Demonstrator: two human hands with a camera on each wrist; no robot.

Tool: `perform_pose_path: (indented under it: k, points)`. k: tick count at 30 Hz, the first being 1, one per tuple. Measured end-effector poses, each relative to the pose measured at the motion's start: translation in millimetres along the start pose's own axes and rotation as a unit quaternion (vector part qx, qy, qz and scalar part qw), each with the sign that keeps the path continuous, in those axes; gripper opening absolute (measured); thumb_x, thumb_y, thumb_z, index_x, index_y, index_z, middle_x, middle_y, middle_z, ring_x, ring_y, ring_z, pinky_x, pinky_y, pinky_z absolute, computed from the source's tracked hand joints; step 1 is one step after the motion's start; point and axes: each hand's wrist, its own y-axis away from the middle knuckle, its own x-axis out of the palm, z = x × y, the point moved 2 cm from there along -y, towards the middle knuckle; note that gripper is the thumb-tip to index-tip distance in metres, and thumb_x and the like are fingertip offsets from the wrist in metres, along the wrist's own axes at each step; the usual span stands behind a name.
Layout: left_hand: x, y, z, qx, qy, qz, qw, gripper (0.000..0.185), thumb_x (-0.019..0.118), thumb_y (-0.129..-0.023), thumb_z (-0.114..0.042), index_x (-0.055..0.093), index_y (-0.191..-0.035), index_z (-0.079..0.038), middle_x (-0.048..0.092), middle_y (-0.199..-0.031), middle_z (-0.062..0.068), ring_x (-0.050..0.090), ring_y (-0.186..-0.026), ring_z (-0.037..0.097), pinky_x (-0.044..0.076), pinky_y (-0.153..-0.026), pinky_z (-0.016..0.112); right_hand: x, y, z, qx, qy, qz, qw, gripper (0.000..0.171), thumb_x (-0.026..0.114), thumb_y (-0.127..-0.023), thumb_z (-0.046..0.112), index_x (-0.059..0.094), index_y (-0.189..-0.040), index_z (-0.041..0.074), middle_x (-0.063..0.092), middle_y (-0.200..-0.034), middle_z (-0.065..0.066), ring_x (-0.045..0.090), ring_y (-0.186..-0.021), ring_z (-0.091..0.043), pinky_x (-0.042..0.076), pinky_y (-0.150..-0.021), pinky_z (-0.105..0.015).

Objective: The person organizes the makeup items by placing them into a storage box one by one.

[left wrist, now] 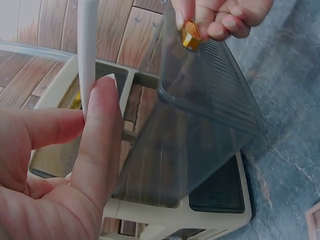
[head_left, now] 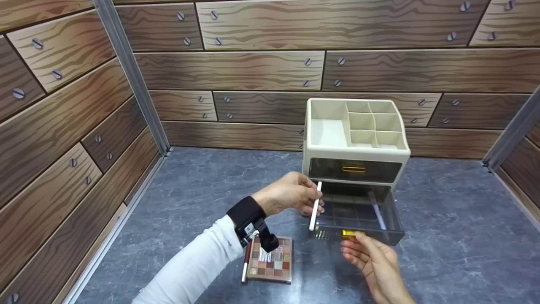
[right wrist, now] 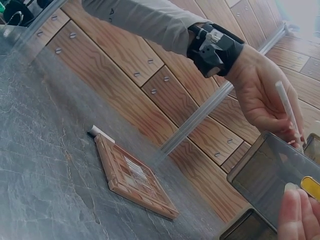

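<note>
My left hand [head_left: 291,195] pinches a slim white pen-like stick [head_left: 315,207] between thumb and fingers, over the left side of a pulled-out drawer [head_left: 394,221]. The drawer is smoky and see-through, with a pale slim stick [head_left: 377,211] showing toward its right side. At the drawer's front, my right hand [head_left: 377,259] grips the gold handle [head_left: 349,233] with thumb and fingertips. In the left wrist view the white stick [left wrist: 87,50] stands upright in the fingers. The drawer belongs to a cream cosmetics organizer [head_left: 358,150].
An eyeshadow palette [head_left: 270,270] lies on the grey marbled table [head_left: 194,177], left of the drawer. Along its left edge is a dark red stick with a white end [head_left: 245,266]. The organizer has open top compartments and a closed upper drawer [head_left: 329,169]. Wood-patterned walls [head_left: 261,67] surround the table.
</note>
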Motion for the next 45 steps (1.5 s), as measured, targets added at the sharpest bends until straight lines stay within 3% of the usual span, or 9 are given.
perform_pose_path:
  k: [8, 14, 18, 23, 30, 33, 38, 45]
  points:
    - [5.1, -12.6, 0.0, -0.01, -0.002, 0.001, 0.9999, 0.026, 0.058, -0.102, 0.004, 0.06, -0.122, 0.021, 0.075, -0.099, 0.023, 0.077, -0.086, 0.025, 0.065, -0.081, 0.031, -3.8, 0.8, -0.9, -0.006, -0.007, 0.023, 1.0, 0.023, 0.052, -0.109, 0.011, 0.072, -0.1, 0.007, 0.078, -0.088, -0.007, 0.076, -0.082, -0.015, 0.065, -0.077, -0.026]
    - [9.4, -24.0, -4.7, -0.024, -0.007, 0.001, 0.9997, 0.028, 0.058, -0.101, 0.006, 0.059, -0.123, 0.023, 0.075, -0.094, 0.025, 0.077, -0.082, 0.025, 0.065, -0.08, 0.03, -4.1, 0.8, -1.2, -0.01, -0.015, 0.029, 0.999, 0.025, 0.051, -0.11, 0.012, 0.072, -0.099, 0.006, 0.078, -0.088, -0.007, 0.076, -0.081, -0.015, 0.064, -0.077, -0.026]
    - [13.1, -28.8, -7.0, -0.019, -0.004, -0.015, 0.9997, 0.027, 0.056, -0.101, 0.008, 0.058, -0.122, 0.025, 0.074, -0.091, 0.026, 0.078, -0.086, 0.033, 0.065, -0.078, 0.031, -2.7, 0.8, -1.1, -0.004, -0.006, 0.02, 1.0, 0.024, 0.051, -0.11, 0.012, 0.071, -0.1, 0.005, 0.077, -0.088, -0.007, 0.076, -0.082, -0.016, 0.064, -0.077, -0.026]
    - [21.6, -32.3, -8.9, -0.019, 0.018, -0.036, 0.999, 0.02, 0.057, -0.099, 0.011, 0.059, -0.117, 0.022, 0.072, -0.088, 0.026, 0.075, -0.098, 0.043, 0.066, -0.077, 0.032, -1.6, -0.1, 0.3, 0.002, 0.005, 0.002, 1.0, 0.023, 0.052, -0.11, 0.014, 0.07, -0.1, 0.004, 0.077, -0.088, -0.007, 0.076, -0.082, -0.016, 0.064, -0.077, -0.026]
    - [36.6, -33.8, -11.0, -0.039, 0.05, -0.044, 0.997, 0.009, 0.061, -0.093, 0.017, 0.065, -0.1, 0.02, 0.073, -0.09, 0.029, 0.076, -0.096, 0.042, 0.066, -0.076, 0.031, -1.8, -0.4, 1.0, 0.004, -0.004, 0.006, 1.0, 0.023, 0.052, -0.11, 0.014, 0.07, -0.1, 0.005, 0.077, -0.088, -0.007, 0.076, -0.081, -0.015, 0.064, -0.077, -0.026]
    - [44.0, -32.7, -8.5, -0.04, 0.063, -0.042, 0.9964, 0.004, 0.06, -0.093, 0.019, 0.061, -0.096, 0.016, 0.07, -0.087, 0.027, 0.076, -0.097, 0.045, 0.066, -0.075, 0.032, -2.2, -0.2, 0.1, 0.002, -0.01, 0.014, 1.0, 0.023, 0.051, -0.11, 0.014, 0.07, -0.101, 0.005, 0.078, -0.088, -0.007, 0.076, -0.081, -0.015, 0.064, -0.077, -0.025]
    - [49.4, -32.5, -0.8, -0.021, 0.064, -0.045, 0.9967, 0.022, 0.056, -0.093, 0.022, 0.048, -0.092, 0.002, 0.062, -0.081, 0.019, 0.075, -0.097, 0.047, 0.066, -0.076, 0.033, -1.2, -0.1, -1.4, -0.002, -0.011, 0.021, 1.0, 0.022, 0.051, -0.11, 0.013, 0.07, -0.1, 0.006, 0.078, -0.088, -0.006, 0.076, -0.082, -0.014, 0.064, -0.076, -0.025]
    - [48.0, -36.3, -1.4, -0.007, 0.049, -0.057, 0.9971, 0.014, 0.063, -0.09, 0.02, 0.059, -0.098, 0.009, 0.063, -0.083, 0.015, 0.076, -0.098, 0.043, 0.066, -0.08, 0.034, 1.7, -0.8, 0.0, 0.008, 0.0, -0.009, 1.0, 0.023, 0.052, -0.109, 0.013, 0.071, -0.098, 0.005, 0.077, -0.086, -0.006, 0.075, -0.079, -0.014, 0.064, -0.075, -0.025]
